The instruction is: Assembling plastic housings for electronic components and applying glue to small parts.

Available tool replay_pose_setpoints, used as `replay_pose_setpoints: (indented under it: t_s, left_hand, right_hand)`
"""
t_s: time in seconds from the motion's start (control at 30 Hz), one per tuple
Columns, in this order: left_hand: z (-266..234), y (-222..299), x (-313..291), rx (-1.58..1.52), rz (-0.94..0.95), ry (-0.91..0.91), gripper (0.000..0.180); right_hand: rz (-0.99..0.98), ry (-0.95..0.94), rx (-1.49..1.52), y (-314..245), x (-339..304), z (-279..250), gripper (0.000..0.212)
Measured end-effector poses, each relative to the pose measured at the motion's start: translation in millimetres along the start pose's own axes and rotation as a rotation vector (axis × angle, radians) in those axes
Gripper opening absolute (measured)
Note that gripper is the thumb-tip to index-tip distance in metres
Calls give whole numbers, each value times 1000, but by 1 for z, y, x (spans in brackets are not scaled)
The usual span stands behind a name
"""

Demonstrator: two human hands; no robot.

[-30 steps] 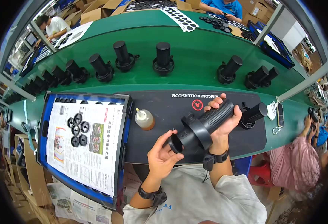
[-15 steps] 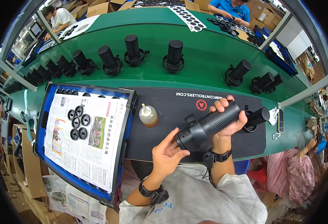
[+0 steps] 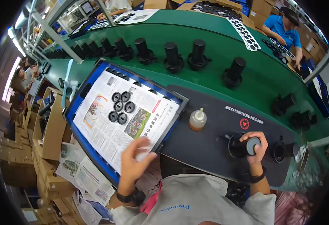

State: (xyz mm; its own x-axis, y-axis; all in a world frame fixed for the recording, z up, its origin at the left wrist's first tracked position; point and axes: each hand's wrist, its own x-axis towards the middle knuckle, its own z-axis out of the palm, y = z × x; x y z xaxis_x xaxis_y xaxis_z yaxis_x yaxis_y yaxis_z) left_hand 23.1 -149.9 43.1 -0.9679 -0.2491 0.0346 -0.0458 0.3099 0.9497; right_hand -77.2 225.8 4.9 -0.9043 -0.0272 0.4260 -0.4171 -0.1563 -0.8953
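My right hand (image 3: 258,145) is closed around a black microphone-shaped cylinder (image 3: 238,148). Its wide ringed base is against the dark mat (image 3: 213,144), and its round top end faces up. My left hand (image 3: 134,159) is empty, slightly blurred, with fingers apart. It hovers over the near right edge of a newspaper (image 3: 108,144) lying in a blue tray (image 3: 71,119). Several round black caps (image 3: 118,107) are grouped on that newspaper. A squeeze bottle (image 3: 197,120) with amber liquid stands between the tray and the cylinder.
Another black cylinder (image 3: 285,150) is at the mat's right end. Several similar cylinders (image 3: 172,56) line the green bench (image 3: 209,88) beyond. Across it, a person in blue (image 3: 284,32) handles black parts. Cardboard boxes (image 3: 52,150) stand at the left.
The cylinder went from being held up in both hands to base-down on the mat in my right hand. My left hand let go and moved left to the tray. The view turned left.
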Motion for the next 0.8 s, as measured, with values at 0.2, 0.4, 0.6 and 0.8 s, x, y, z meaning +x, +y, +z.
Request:
replay_pose_setpoints:
  t_s: [0.2, 0.4, 0.6, 0.8]
  left_hand:
    - [-63, 21, 21, 483, -1, 65, 56]
    - [-98, -92, 112, 938, 77, 88, 64]
    - [-96, -122, 131, 1018, -56, 93, 60]
    - [-93, -104, 117, 963, -8, 194, 60]
  right_hand:
    - [-163, 84, -92, 5, 52, -42, 48]
    - [-274, 444, -257, 71, 192, -128, 28]
    - [-249, 695, -745, 129, 203, -149, 26]
    - [-462, 651, -1028, 92, 204, -142, 31]
